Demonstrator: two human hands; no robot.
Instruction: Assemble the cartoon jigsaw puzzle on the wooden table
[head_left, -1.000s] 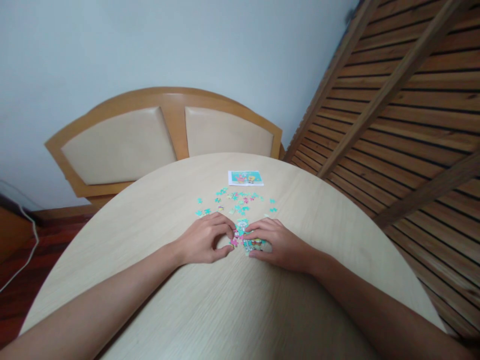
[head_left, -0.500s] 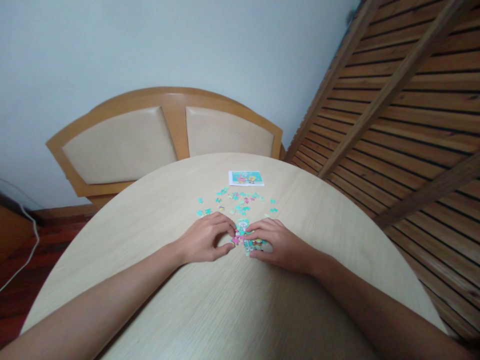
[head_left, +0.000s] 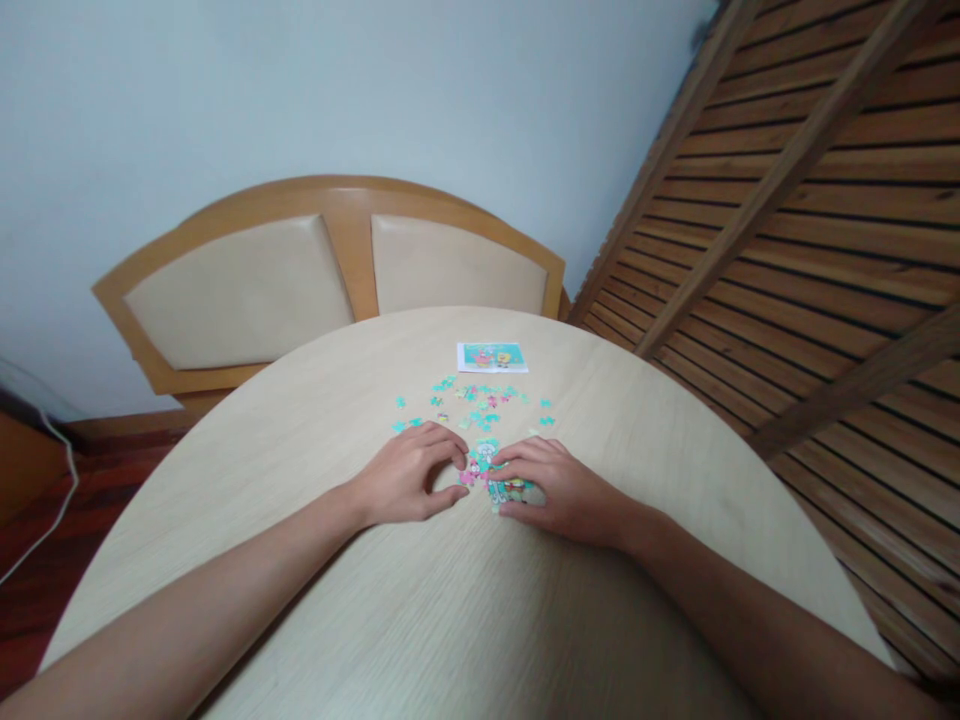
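Observation:
A partly joined cartoon jigsaw puzzle [head_left: 517,486] lies flat on the table. My right hand [head_left: 551,485] holds its right part, with fingers over the top and the thumb along the near edge, hiding some of it. A turquoise part with a pale face [head_left: 486,453] shows just beyond my right fingertips. At the puzzle's left side, my left hand [head_left: 420,473] is curved, its thumb and fingertips on either side of a pink puzzle piece [head_left: 469,475]. Whether that piece is locked to its neighbours I cannot tell.
Several loose puzzle pieces [head_left: 491,418], mostly turquoise, lie scattered beyond my hands. Behind them is a picture card [head_left: 493,357]. The round wooden table [head_left: 360,620] meets a padded chair back [head_left: 247,290] at the far side. A slatted wooden screen [head_left: 795,190] stands to the right.
The pink piece has shifted slightly left along with my left fingertips, and more of it shows. My right hand has stayed in place on the puzzle.

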